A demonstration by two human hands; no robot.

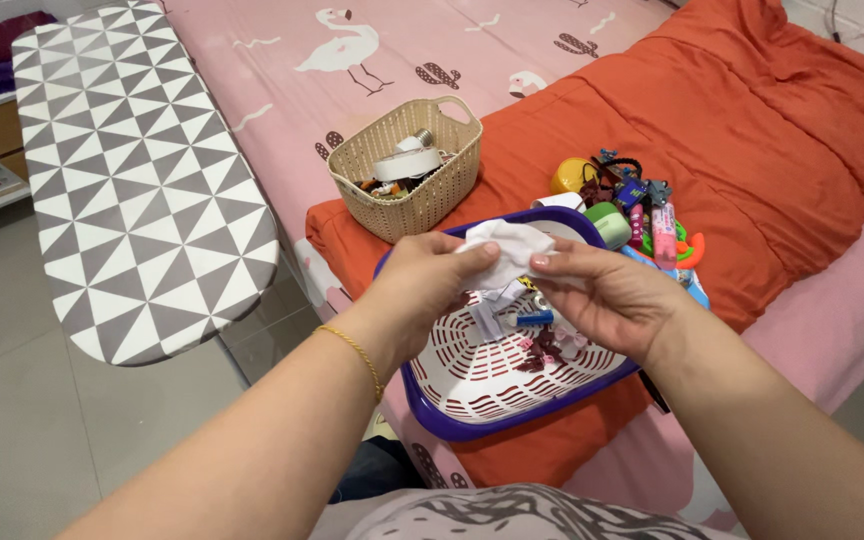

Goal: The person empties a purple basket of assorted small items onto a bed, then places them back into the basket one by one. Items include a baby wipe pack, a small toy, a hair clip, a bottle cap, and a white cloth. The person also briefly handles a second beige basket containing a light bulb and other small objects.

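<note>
I hold a crumpled white paper [508, 250] between both hands, above the purple-rimmed white basket [512, 385]. My left hand [422, 285] pinches its left edge, fingers curled shut on it; my right hand [607, 300] grips the right edge with thumb and fingertips. Small bits lie in the basket below. At eleven o'clock stands a beige woven basket [407, 165]; at two o'clock a heap of small toys [637, 205] on the orange blanket [752, 130].

Small pink tube package [664, 232] upright in clutter beside purple basket [512, 415]
</note>
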